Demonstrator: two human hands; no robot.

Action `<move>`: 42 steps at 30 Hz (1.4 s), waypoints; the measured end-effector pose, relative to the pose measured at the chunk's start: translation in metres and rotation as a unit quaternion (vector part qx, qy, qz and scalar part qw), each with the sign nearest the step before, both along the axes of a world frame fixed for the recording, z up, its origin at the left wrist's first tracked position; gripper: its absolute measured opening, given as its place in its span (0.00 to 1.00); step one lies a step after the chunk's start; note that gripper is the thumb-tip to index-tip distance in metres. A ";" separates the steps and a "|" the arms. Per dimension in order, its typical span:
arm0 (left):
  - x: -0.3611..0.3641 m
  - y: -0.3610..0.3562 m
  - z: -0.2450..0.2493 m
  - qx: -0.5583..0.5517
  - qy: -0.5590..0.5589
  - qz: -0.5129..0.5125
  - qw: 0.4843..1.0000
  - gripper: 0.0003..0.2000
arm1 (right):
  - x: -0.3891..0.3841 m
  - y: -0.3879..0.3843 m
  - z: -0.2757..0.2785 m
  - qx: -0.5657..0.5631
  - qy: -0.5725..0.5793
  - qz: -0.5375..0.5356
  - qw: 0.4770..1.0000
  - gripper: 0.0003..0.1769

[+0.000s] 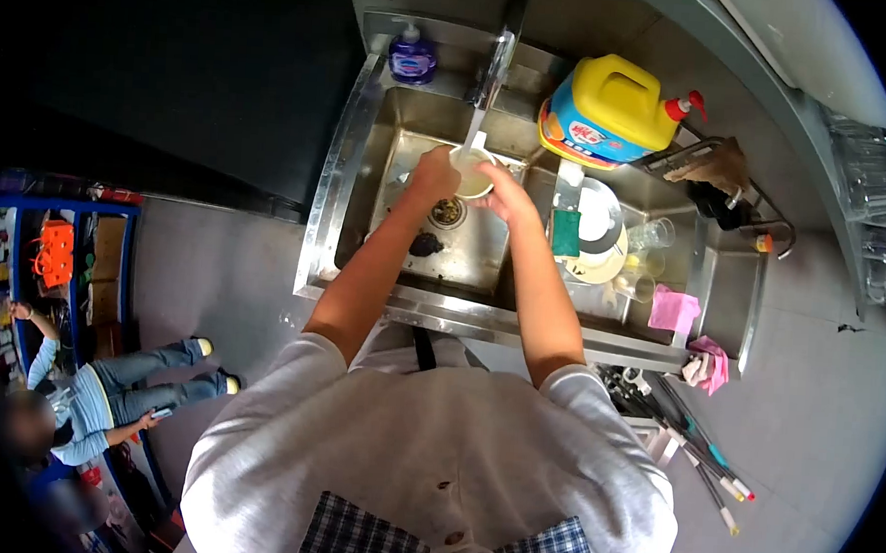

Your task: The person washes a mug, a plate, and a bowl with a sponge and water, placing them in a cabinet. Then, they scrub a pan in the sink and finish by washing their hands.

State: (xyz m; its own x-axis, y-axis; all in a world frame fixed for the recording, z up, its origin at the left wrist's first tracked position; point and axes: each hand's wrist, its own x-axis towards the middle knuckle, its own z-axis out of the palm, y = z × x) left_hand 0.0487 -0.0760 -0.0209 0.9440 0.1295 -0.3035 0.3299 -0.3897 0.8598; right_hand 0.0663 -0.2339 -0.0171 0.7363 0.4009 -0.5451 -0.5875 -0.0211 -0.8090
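A small white cup (pixel 472 185) is under the running faucet (pixel 494 69), above the left basin of a steel sink (pixel 483 269). My right hand (pixel 508 197) grips its right side, with the thumb at the rim. At the cup's left side my left hand (pixel 434 178) is closed against it; its fingertips are partly hidden. Below the hands, the drain (pixel 447 214) holds bits of food waste, and a dark clump (pixel 426 245) lies beside it.
The right basin has stacked plates (pixel 594 267), several glasses (pixel 652 233) and a pink cloth (pixel 674 310). A green sponge (pixel 565 233) rests at the divider. Behind stand a yellow detergent jug (pixel 612 110) and a purple soap bottle (pixel 411 57). Another person (pixel 106 399) is at the left shelves.
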 end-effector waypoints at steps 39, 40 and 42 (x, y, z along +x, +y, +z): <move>0.036 0.041 0.049 0.034 0.376 -0.223 0.899 0.42 | -0.017 0.043 -0.063 0.258 0.190 -0.128 0.938 0.32; 0.034 0.042 0.036 0.006 0.348 -0.216 0.912 0.41 | -0.020 0.038 -0.058 0.281 0.196 -0.133 0.930 0.32; 0.029 0.041 0.009 -0.051 0.290 -0.205 0.933 0.39 | -0.020 0.031 -0.056 0.321 0.203 -0.136 0.915 0.33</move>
State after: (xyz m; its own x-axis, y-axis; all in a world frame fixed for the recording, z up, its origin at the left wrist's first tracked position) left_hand 0.0775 -0.0354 -0.0121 0.5810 -0.2644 -0.7698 0.5926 -0.5109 0.6228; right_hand 0.0461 -0.2032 -0.0730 0.6454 0.5658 -0.5132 -0.7552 0.5736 -0.3173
